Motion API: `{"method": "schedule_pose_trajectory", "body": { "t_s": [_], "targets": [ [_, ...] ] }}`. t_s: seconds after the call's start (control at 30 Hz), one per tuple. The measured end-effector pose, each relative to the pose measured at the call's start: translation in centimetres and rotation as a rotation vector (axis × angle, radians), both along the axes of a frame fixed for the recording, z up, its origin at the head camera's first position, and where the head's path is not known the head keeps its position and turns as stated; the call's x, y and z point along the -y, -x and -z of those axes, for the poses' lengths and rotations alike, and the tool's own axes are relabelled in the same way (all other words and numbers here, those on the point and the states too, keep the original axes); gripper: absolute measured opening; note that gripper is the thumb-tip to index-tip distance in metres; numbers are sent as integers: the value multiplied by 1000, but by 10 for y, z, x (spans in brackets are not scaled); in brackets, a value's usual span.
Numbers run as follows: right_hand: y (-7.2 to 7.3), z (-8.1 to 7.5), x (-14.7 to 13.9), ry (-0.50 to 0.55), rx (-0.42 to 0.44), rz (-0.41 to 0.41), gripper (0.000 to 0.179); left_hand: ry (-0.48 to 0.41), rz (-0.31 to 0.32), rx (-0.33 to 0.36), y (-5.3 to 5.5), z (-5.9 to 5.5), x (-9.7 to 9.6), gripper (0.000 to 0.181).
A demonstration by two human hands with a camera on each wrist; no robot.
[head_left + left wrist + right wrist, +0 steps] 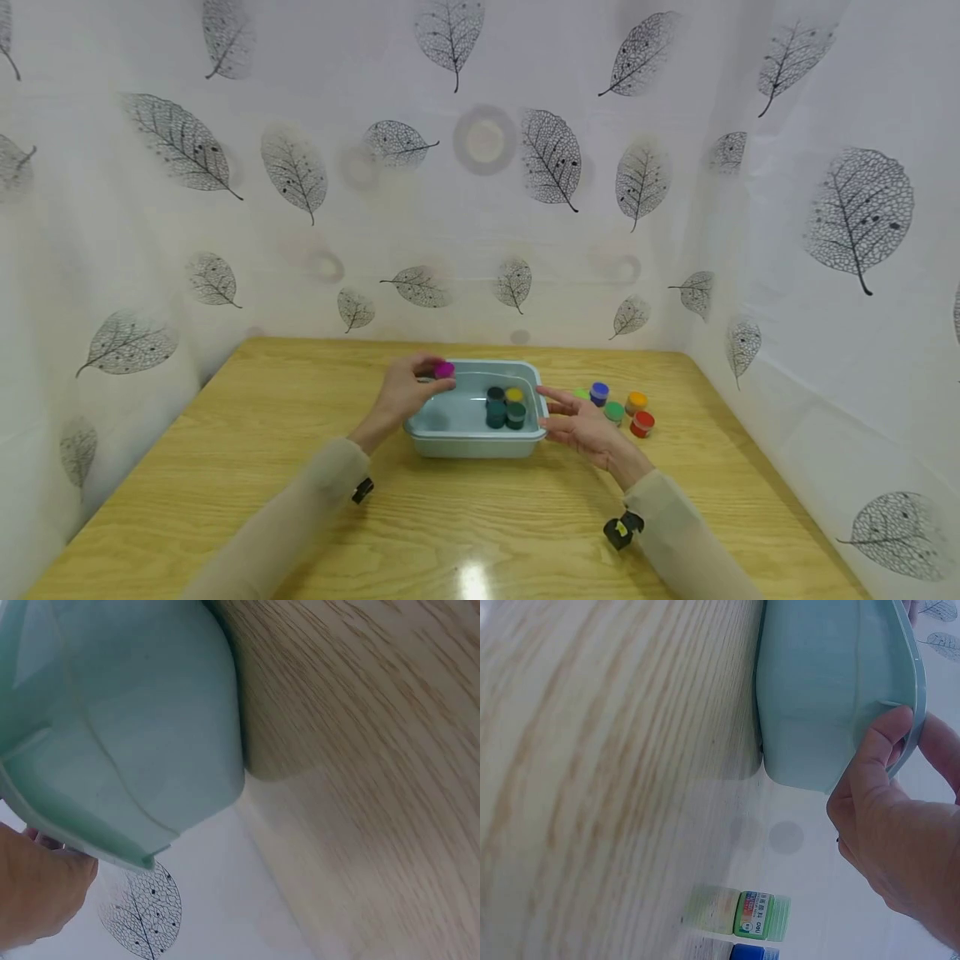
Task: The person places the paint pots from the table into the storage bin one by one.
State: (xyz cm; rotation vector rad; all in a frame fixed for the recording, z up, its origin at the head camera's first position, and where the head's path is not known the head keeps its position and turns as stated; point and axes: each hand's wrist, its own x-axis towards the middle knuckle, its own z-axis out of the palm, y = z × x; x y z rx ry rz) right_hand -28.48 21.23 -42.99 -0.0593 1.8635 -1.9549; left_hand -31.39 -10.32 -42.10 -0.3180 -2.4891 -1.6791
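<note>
At the left end of a pale blue-green plastic basin (474,448), my left hand (401,390) holds a small paint jar with a magenta lid (445,370) between thumb and fingers, over the inside of the rim. On the opposite side, my right hand (588,429) grips the basin's right rim; in the right wrist view its thumb presses the outer wall under the lip. Inside the basin, toward the right, stand a yellow-lidded jar (513,395) and several dark jars (496,414). The left wrist view shows the basin's outer wall (150,712) and part of my left hand (41,889).
Right of the basin, beside my right hand, several paint jars stand on the wooden table (300,417): a blue one (598,393), an orange one (637,402), a red one (642,424) and green ones (613,412). A leaf-patterned curtain (480,208) hangs behind and at both sides.
</note>
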Motion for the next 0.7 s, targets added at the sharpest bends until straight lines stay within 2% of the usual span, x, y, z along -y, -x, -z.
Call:
{"method": "schedule_pose_trajectory", "body": {
  "t_s": [0.27, 0.47, 0.7],
  "targets": [
    [1, 1, 0, -1, -17, -1, 66, 55, 4, 23, -1, -6, -12, 39],
    [2, 0, 0, -6, -20, 4, 66, 92, 14, 78, 0, -9, -21, 39],
    [0, 2, -1, -5, -7, 3, 67, 135, 5, 124, 1, -6, -32, 31]
  ]
}}
